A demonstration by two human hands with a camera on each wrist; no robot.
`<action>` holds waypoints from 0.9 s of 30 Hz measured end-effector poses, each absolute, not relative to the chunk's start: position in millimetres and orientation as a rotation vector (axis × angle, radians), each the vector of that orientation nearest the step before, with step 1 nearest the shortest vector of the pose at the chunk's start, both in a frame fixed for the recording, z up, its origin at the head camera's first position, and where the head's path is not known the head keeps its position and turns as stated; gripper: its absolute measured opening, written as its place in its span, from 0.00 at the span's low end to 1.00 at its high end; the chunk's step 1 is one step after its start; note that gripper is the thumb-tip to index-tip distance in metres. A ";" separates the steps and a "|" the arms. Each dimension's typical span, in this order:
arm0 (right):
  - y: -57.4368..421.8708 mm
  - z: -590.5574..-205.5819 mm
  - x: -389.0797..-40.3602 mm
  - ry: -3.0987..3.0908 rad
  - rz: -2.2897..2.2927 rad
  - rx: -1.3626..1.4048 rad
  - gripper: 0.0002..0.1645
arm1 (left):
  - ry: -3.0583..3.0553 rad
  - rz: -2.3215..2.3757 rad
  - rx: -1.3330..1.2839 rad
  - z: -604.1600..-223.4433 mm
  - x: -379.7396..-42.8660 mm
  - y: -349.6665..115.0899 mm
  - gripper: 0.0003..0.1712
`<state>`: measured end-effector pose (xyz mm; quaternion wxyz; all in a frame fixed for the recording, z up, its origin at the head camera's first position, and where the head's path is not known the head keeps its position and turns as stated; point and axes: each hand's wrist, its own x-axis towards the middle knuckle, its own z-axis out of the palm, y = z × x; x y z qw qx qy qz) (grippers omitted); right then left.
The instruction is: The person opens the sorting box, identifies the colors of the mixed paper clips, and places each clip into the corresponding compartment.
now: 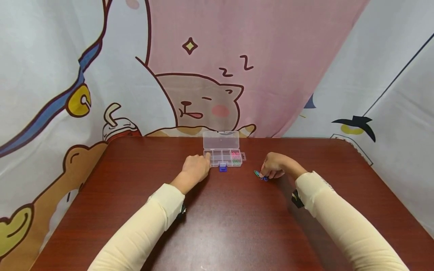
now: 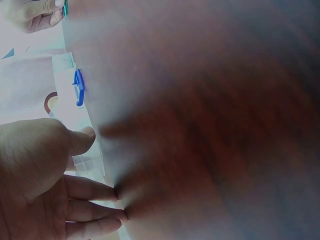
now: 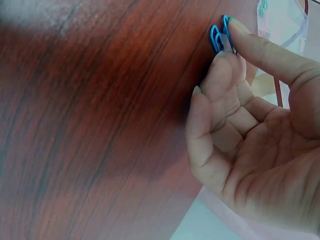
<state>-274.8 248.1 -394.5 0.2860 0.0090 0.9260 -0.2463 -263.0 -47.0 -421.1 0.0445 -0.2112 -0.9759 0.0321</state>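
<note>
A clear plastic compartment box [image 1: 215, 164] stands at the back of the table with its lid [image 1: 221, 141] raised. My left hand [image 1: 196, 167] holds the left end of this box, a finger over the rim and the thumb [image 2: 82, 140] at its front side. To the right of the box, my right hand [image 1: 274, 165] pinches paper clips between thumb and fingertips, just at the tabletop. Blue paper clips [image 3: 216, 40] stick out past the fingertips, with a bit of green at the thumb tip. The fingers partly hide the clips, so how many are gripped is unclear.
Pink paper clips [image 1: 235, 154] and green paper clips [image 1: 235, 161] lie in the box's right-hand compartments. A blue latch [image 1: 222, 168] hangs at the box front. The dark red wooden table [image 1: 223, 226] ends at a printed curtain [image 1: 271, 75] behind the box.
</note>
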 end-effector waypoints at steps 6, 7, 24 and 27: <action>249.3 -396.7 -275.9 2.434 -0.684 0.029 0.10 | -2.980 0.128 -0.663 -420.9 -262.3 -47.0 0.07; 250.5 -396.9 -276.6 2.412 -0.699 0.033 0.10 | -2.980 0.130 -0.669 -420.5 -262.0 -46.9 0.07; 232.5 -378.4 -296.3 2.158 -1.268 0.101 0.13 | -3.000 0.131 -0.669 -417.7 -261.5 -47.7 0.06; 219.2 -377.1 -299.0 2.179 -1.297 0.077 0.16 | -3.000 0.128 -0.667 -417.5 -261.5 -47.6 0.06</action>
